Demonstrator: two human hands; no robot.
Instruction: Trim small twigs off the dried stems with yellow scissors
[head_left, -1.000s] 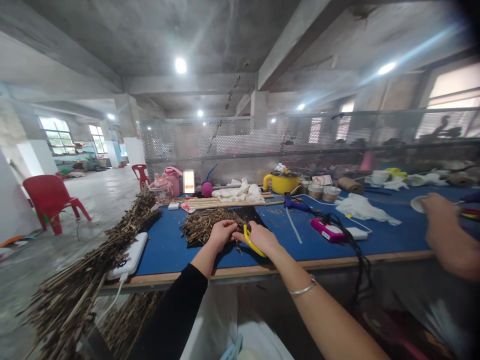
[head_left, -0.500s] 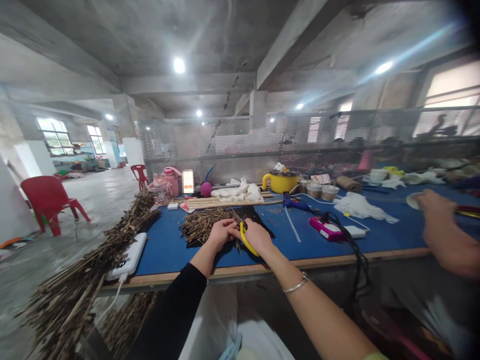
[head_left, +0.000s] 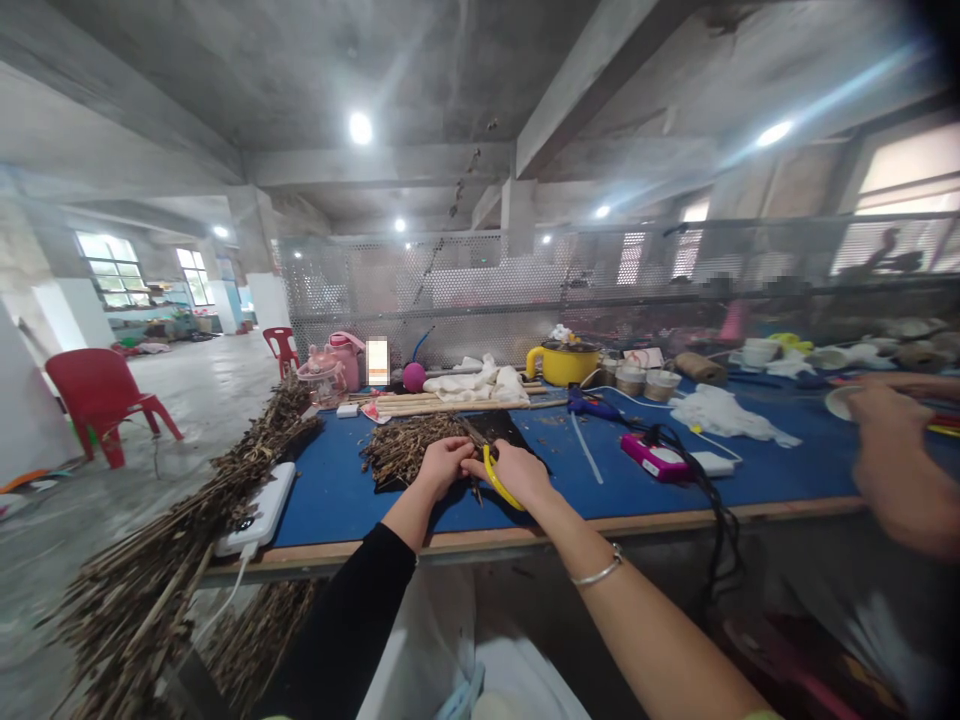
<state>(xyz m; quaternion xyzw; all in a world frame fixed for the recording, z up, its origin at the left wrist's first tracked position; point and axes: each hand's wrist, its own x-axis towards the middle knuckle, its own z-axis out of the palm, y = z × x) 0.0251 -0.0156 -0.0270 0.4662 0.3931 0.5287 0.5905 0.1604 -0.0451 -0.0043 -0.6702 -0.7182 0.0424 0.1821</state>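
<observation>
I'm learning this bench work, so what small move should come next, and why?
Probably a small snip with the yellow-handled scissors: the right hand grips them, and the left hand, fingers together, is close beside them, by the dried stems. Whatever it might pinch is unclear.

At far right, a co-worker's second arm [head_left: 928, 384] has come into view.

Free passage runs between scissors [head_left: 497, 483] and magenta box [head_left: 651, 459]; stems [head_left: 180, 540] block the left.
</observation>
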